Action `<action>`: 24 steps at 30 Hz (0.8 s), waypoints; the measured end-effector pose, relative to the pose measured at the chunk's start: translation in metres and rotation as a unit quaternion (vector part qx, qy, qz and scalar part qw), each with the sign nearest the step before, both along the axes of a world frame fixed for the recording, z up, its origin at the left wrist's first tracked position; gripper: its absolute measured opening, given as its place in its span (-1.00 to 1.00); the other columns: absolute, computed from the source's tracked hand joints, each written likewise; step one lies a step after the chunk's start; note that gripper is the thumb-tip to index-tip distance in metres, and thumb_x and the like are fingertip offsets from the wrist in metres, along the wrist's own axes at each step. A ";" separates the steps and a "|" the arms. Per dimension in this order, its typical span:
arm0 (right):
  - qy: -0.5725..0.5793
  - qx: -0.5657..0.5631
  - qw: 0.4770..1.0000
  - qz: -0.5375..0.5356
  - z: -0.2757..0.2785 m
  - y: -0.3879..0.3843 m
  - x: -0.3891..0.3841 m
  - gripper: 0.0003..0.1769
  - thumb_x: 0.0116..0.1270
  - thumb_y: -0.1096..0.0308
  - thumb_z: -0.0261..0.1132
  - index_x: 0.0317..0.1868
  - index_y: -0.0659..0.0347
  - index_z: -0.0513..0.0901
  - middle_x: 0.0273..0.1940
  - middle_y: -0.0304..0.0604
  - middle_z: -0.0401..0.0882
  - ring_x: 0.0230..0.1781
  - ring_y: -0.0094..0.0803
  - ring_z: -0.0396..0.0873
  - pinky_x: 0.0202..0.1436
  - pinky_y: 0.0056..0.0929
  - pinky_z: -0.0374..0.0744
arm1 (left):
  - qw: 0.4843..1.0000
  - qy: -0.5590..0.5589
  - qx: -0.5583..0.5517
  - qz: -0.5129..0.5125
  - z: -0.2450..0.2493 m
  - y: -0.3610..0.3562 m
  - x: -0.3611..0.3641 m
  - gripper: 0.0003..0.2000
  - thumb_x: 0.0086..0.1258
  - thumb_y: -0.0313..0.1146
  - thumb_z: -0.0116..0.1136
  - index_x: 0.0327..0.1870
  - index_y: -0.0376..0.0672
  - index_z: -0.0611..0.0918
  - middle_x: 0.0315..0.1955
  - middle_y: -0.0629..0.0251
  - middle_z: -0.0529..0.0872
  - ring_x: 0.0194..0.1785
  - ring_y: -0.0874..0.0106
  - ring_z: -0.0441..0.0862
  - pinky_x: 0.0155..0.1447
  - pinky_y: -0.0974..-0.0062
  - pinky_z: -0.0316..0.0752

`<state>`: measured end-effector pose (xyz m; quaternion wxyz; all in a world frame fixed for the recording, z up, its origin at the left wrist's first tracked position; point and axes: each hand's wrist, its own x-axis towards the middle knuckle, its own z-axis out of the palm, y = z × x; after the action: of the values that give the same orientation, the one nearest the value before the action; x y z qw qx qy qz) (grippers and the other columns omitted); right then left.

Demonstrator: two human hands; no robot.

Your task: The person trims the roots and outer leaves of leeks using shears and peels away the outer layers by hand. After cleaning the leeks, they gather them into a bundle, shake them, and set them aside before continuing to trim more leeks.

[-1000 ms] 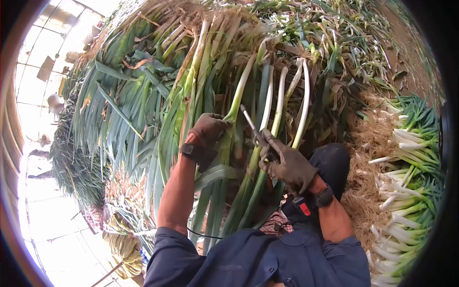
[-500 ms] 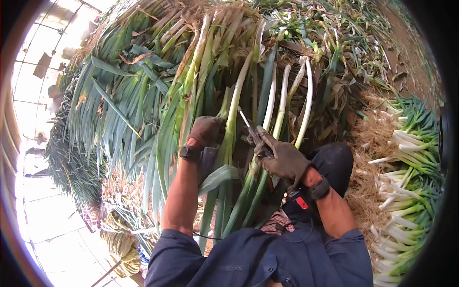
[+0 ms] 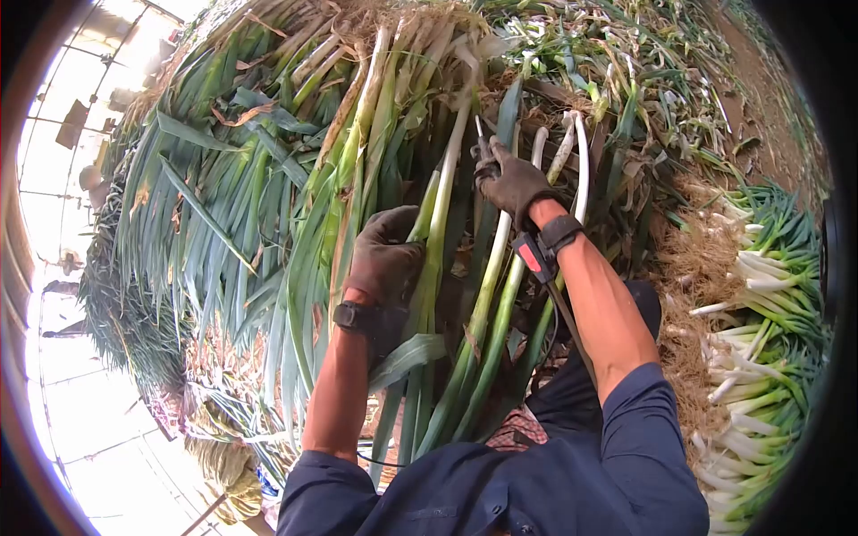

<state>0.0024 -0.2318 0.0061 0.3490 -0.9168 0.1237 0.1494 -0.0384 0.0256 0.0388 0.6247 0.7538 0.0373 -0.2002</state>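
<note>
My gloved left hand [image 3: 389, 255] is closed around the stalk of a leek [image 3: 444, 192], whose pale root end points up toward the pile. In my gloved right hand [image 3: 514, 181] is a slim dark tool with a thin pale tip [image 3: 480, 127], pointing up beside the leek's white shank. The fingers hide most of the tool's handle. A red and black device [image 3: 530, 256] sits at my right wrist. Just right of the held leek, several white-shanked leeks [image 3: 581, 165] lie side by side, their green leaves running down toward my lap.
A large heap of leeks with roots and long leaves [image 3: 223, 196] rises ahead and to the left. Stripped leaf scraps [image 3: 643, 54] cover the upper right. On the right lies a row of white-stemmed leeks [image 3: 751, 357] with brown roots [image 3: 684, 313]. My knee [image 3: 645, 299] is below.
My right hand has moved up and slightly left with the tool, toward the leek's root end. My left hand stays at the stalk. Near the root end, some material is now blurred.
</note>
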 end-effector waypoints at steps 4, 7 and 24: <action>-0.010 0.004 1.000 -0.001 -0.007 0.001 0.001 -0.03 0.28 -0.03 0.31 0.65 0.03 0.19 0.13 0.23 0.69 0.14 0.14 0.66 0.24 -0.06 0.59 | 0.932 -0.207 0.255 -0.153 0.009 -0.001 0.006 -0.79 0.26 -0.26 0.48 -0.16 -0.14 0.84 0.06 0.11 0.71 0.16 0.19 0.68 0.23 0.32 0.58; 0.009 0.018 1.000 -0.015 -0.005 0.008 -0.019 -0.01 0.27 -0.02 0.34 0.66 0.03 0.16 0.06 0.24 0.72 0.10 0.13 0.68 0.20 -0.11 0.61 | 0.815 -0.225 0.459 -0.273 0.027 -0.017 0.006 -0.63 0.29 0.01 0.43 -0.18 -0.15 0.83 0.07 0.04 0.70 0.12 0.09 0.67 0.23 0.19 0.54; -0.012 0.245 0.967 0.060 0.066 0.000 -0.199 -0.08 0.33 0.16 0.35 0.64 0.14 0.18 0.01 0.20 0.72 0.02 0.08 0.73 0.14 -0.19 0.63 | 0.827 -0.046 0.476 -0.297 0.028 -0.050 -0.021 -0.62 -0.06 -0.13 0.52 -0.25 -0.19 0.84 -0.26 0.07 0.80 -0.22 0.18 0.78 -0.10 0.27 0.66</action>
<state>-0.1969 -0.2314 0.0717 0.5552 -0.8105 0.0237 0.1851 -0.0590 -0.0240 0.0671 0.0999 0.9407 -0.1263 -0.2985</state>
